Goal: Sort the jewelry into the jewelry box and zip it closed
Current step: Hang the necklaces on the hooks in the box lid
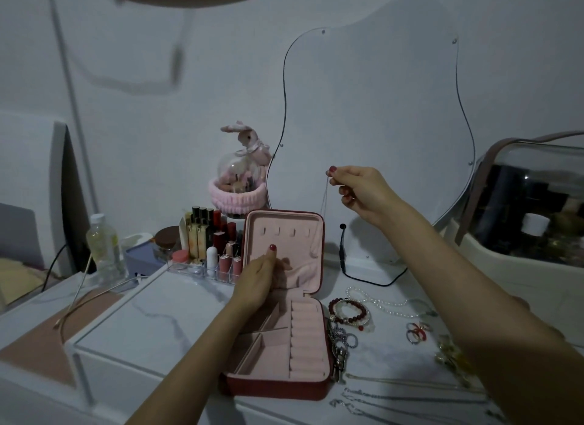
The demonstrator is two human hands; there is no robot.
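Head view, dressing-table top. Item: jewelry box (284, 329), red outside, pink lined, lying open with its lid (284, 235) propped upright toward the wall. Left hand (257, 279) rests at the elastic pocket (300, 274) in the lower lid, thumb raised, fingers tucked at the pocket's edge, seemingly drawing it open; whether they pinch the fabric cannot be told. Right hand (357, 190) is raised above and right of the lid, thumb and forefinger pinching the top of a thin silver chain (322, 209) that hangs straight down in front of the lid's right edge; holding it high probably keeps it untangled so it can be hooked on a tab (308, 232) and its tail fed into the pocket. Contents, lid: four small hanging tabs, none visibly loaded. Contents, base: open compartments (268, 352) on the left and a column of ring rolls (306, 339) on the right, nothing seen in either. Unsorted, on the table (151, 323) right of the box: red bead bracelets (349, 312), a pearl strand (379, 301), rings (417, 331), a gold piece (448, 355), further chains (395, 393) near the front edge, and a chunky chain (339, 348) touching the box's right wall. Adjacent: clear organiser (205, 266) holding lipsticks and bottles. Sorting judged barely begun; zip not yet in use.
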